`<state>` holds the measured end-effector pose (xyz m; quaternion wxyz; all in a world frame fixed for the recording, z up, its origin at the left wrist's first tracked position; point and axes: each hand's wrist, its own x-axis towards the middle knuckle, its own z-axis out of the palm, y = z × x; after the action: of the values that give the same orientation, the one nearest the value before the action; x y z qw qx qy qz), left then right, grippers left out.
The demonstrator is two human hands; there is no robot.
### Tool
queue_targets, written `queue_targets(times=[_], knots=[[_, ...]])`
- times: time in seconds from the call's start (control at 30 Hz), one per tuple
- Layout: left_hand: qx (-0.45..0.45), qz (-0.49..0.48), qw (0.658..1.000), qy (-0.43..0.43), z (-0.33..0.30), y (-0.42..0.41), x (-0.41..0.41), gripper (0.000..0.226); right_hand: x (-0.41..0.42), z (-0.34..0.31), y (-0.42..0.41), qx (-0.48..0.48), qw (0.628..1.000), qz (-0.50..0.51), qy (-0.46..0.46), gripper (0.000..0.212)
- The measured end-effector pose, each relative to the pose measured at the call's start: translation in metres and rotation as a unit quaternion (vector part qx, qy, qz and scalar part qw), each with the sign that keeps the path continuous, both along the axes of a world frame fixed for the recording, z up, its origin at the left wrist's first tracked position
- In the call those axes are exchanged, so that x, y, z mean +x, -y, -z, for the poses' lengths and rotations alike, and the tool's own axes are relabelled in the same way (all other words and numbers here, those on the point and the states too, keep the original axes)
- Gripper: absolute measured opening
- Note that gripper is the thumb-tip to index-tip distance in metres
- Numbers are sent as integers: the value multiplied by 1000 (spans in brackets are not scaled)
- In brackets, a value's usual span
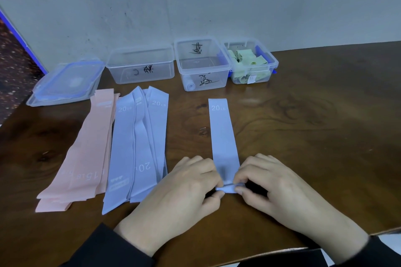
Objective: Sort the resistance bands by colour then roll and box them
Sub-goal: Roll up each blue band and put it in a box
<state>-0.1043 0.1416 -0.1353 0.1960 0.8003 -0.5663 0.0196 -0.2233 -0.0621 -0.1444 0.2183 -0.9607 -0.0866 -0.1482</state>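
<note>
A single lilac 20 LB band (221, 132) lies flat and lengthwise on the brown table (314, 136). My left hand (186, 188) and my right hand (269, 186) pinch its near end, which is folded over into a small first roll. Left of it lies a pile of lilac bands (138, 149), and further left a pile of pink 15 LB bands (86, 154). At the back stand three clear boxes: an empty one (141, 67), a middle one (202, 65) holding one rolled lilac band (189, 85), and a right one (251, 63) with several rolled green bands.
Clear lids with blue rims (65, 82) are stacked at the back left. A grey wall stands right behind the boxes. The table's near edge (282, 251) runs just under my wrists. A patterned panel with a blue border (15, 60) sits at the far left.
</note>
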Motion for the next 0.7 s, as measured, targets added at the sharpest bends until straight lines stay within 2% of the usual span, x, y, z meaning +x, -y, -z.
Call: queue_targets(times=[0.2, 0.47, 0.7], knots=[[-6, -11, 1000, 5, 2, 2, 2, 28, 1, 4, 3, -3, 1000, -1, 0, 14], [-2, -8, 1000, 19, 2, 5, 1, 9, 3, 6, 2, -9, 1000, 17, 7, 19], [-6, -17, 1000, 12, 3, 5, 1, 24, 4, 4, 2, -2, 999, 35, -1, 25]])
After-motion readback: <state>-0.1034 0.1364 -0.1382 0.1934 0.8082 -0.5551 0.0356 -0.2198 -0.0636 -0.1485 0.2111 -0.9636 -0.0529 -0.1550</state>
